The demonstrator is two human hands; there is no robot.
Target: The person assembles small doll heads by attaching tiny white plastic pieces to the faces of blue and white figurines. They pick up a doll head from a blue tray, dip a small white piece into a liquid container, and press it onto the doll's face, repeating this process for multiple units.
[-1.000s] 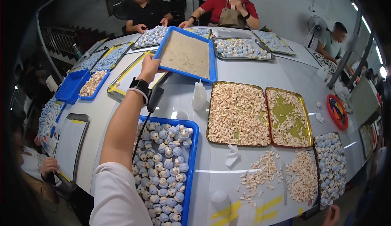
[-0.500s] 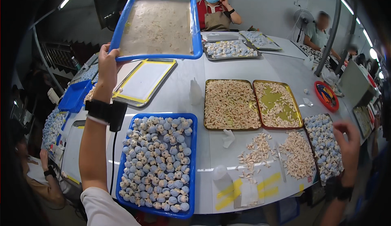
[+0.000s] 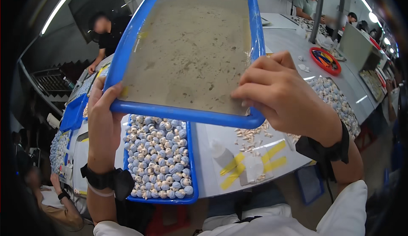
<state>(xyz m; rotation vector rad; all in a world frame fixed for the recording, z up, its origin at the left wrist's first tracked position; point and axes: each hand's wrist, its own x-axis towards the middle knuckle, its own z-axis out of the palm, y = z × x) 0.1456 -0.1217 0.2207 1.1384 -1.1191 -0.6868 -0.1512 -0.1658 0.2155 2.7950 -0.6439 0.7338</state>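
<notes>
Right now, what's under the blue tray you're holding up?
Under the raised blue tray: a second blue tray of small pieces and loose pieces on the table. Its far part is covered.

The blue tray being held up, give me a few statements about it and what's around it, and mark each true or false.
1. Both hands hold the empty blue tray: left hand, right hand. True.
2. The raised tray is full of small pieces. False: it is empty, with only a dusty, stained bottom.
3. A second blue tray on the table holds small round blue and white pieces. True.
4. The round tray at the far right is green. False: it is red.
</notes>
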